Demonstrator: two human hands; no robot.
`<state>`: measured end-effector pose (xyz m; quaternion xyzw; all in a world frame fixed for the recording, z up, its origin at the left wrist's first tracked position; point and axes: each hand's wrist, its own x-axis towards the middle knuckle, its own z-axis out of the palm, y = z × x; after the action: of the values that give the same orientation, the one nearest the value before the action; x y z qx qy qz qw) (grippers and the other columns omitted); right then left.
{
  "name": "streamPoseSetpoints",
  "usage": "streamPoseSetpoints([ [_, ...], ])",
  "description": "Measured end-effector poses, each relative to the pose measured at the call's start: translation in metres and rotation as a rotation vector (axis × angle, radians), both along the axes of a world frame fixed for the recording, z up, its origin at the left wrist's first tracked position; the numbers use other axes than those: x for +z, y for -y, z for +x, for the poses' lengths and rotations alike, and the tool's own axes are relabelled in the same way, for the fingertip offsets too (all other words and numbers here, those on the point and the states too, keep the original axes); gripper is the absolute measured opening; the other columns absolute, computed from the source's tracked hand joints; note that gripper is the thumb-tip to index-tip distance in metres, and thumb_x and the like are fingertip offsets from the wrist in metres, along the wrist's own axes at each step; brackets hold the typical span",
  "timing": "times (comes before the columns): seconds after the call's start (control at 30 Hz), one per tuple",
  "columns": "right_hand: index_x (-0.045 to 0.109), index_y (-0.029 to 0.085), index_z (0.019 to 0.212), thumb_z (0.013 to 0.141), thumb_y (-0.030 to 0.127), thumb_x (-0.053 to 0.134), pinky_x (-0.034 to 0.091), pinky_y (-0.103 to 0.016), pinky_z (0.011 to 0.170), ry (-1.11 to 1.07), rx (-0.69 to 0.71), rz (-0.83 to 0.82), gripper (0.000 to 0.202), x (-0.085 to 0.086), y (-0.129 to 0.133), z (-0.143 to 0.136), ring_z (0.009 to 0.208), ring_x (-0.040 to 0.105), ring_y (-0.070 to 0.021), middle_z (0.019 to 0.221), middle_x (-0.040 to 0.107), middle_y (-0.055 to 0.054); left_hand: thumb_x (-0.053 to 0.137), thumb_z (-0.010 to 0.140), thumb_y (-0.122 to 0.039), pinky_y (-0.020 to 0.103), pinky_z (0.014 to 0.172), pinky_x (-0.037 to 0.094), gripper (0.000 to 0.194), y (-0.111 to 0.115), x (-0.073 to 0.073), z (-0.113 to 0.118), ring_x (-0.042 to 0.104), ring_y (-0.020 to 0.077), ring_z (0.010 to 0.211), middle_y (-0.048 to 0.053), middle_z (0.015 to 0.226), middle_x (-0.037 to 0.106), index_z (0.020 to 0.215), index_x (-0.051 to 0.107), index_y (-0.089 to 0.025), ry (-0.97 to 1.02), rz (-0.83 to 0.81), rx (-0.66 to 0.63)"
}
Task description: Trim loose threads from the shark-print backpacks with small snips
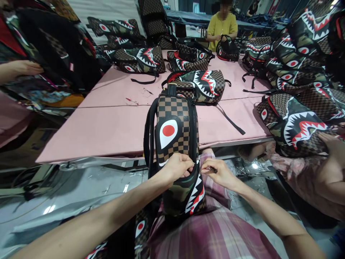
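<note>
A brown-and-black checkered backpack (175, 138) with a red-and-white eye and a camouflage, shark-tooth lower part stands upright on my lap, leaning by the table's front edge. My left hand (179, 166) lies on its side near the zipper, fingers pinched at the seam; what sits between the fingertips is too small to name. Just right of the bag, my right hand (219, 172) is closed around a small dark tool (213, 169), only the end of which shows. Its thumb and forefinger come together close to the bag's edge.
The pink table (107, 133) carries a similar backpack (206, 86) right behind mine, and several more farther back. Small red-handled tools (132, 100) lie to the left. Backpacks are piled at right, where another person's hand (330, 144) rests. A person in yellow (222, 27) works opposite.
</note>
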<state>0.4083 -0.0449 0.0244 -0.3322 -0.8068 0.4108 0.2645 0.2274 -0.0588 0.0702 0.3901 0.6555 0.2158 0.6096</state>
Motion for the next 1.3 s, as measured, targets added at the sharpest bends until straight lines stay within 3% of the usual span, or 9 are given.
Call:
streamPoseSetpoints([
  [0.03, 0.062, 0.017, 0.085, 0.083, 0.022, 0.056, 0.044, -0.024, 0.066, 0.066, -0.009, 0.034, 0.008, 0.006, -0.004, 0.006, 0.07, 0.058, -0.013, 0.078, 0.063, -0.002, 0.044, 0.068, -0.012, 0.014, 0.036, 0.023, 0.017, 0.001, 0.001, 0.001, 0.037, 0.0043, 0.033, -0.005, 0.037, 0.044, 0.053, 0.05, -0.014, 0.015, -0.007, 0.022],
  [0.17, 0.046, 0.019, 0.123, 0.082, 0.035, 0.059, 0.045, -0.034, 0.081, 0.344, -0.045, 0.209, 0.046, 0.039, -0.022, 0.025, 0.094, 0.059, -0.021, 0.11, 0.061, -0.009, 0.042, 0.07, -0.005, 0.014, 0.037, 0.026, 0.019, 0.005, 0.002, 0.001, 0.04, 0.0029, 0.035, -0.003, 0.045, 0.051, 0.053, 0.047, -0.014, 0.133, -0.039, 0.162],
  [0.27, 0.049, 0.018, 0.118, 0.088, 0.03, 0.05, 0.046, -0.033, 0.078, 0.443, 0.026, 0.336, 0.033, 0.063, -0.031, 0.025, 0.092, 0.06, -0.0208, 0.107, 0.062, -0.009, 0.044, 0.07, -0.003, 0.014, 0.039, 0.03, 0.017, 0.008, 0.0, 0.0, 0.047, 0.0044, 0.04, 0.0, 0.057, 0.06, 0.057, 0.044, -0.015, 0.2, -0.059, 0.247],
  [0.43, 0.059, 0.025, 0.114, 0.086, 0.029, 0.055, 0.044, -0.026, 0.068, 0.499, 0.176, 0.531, 0.028, 0.087, -0.045, 0.009, 0.084, 0.059, -0.017, 0.092, 0.064, -0.005, 0.05, 0.075, -0.014, 0.018, 0.049, 0.039, 0.009, 0.013, -0.005, -0.006, 0.054, 0.0082, 0.051, 0.001, 0.065, 0.063, 0.066, 0.049, -0.015, 0.181, 0.052, 0.226],
  [0.53, 0.059, 0.027, 0.116, 0.085, 0.031, 0.057, 0.041, -0.024, 0.06, 0.552, 0.135, 0.594, 0.031, 0.092, -0.05, 0.004, 0.074, 0.059, -0.0153, 0.083, 0.064, -0.003, 0.051, 0.077, -0.028, 0.02, 0.048, 0.038, 0.018, 0.014, -0.009, -0.009, 0.052, 0.0093, 0.05, 0.001, 0.061, 0.06, 0.065, 0.053, -0.015, 0.123, 0.109, 0.136],
  [0.63, 0.058, 0.026, 0.116, 0.085, 0.029, 0.057, 0.042, -0.025, 0.063, 0.583, 0.135, 0.597, 0.031, 0.091, -0.05, 0.002, 0.077, 0.06, -0.0159, 0.086, 0.065, -0.002, 0.054, 0.074, -0.036, 0.021, 0.045, 0.033, 0.025, 0.012, -0.014, -0.009, 0.049, 0.0109, 0.048, 0.0, 0.053, 0.055, 0.06, 0.055, -0.015, 0.027, 0.145, 0.023],
  [0.87, 0.06, 0.019, 0.102, 0.081, 0.034, 0.061, 0.042, -0.029, 0.063, 0.72, 0.099, 0.6, 0.025, 0.096, -0.044, -0.004, 0.076, 0.061, -0.0195, 0.084, 0.066, -0.004, 0.05, 0.066, -0.025, 0.021, 0.042, 0.027, 0.015, 0.007, -0.021, -0.008, 0.043, 0.01, 0.046, -0.002, 0.048, 0.049, 0.062, 0.061, -0.015, -0.044, 0.167, -0.053],
  [1.07, 0.066, 0.018, 0.087, 0.085, 0.031, 0.055, 0.037, -0.027, 0.062, 0.732, 0.261, 0.716, 0.016, 0.104, -0.046, -0.017, 0.072, 0.056, -0.0169, 0.077, 0.064, -0.004, 0.048, 0.061, -0.019, 0.021, 0.043, 0.029, 0.008, 0.009, -0.027, -0.008, 0.047, 0.0107, 0.047, -0.001, 0.05, 0.052, 0.057, 0.054, -0.016, -0.056, 0.175, -0.007],
  [1.3, 0.063, 0.015, 0.073, 0.086, 0.019, 0.047, 0.027, -0.028, 0.056, 0.942, 0.447, 0.772, 0.021, 0.121, -0.048, -0.046, 0.068, 0.05, -0.0154, 0.075, 0.063, -0.006, 0.049, 0.063, -0.016, 0.02, 0.045, 0.034, 0.006, 0.009, -0.022, -0.01, 0.051, 0.0111, 0.048, -0.001, 0.051, 0.054, 0.057, 0.05, -0.017, 0.021, 0.104, 0.045],
])
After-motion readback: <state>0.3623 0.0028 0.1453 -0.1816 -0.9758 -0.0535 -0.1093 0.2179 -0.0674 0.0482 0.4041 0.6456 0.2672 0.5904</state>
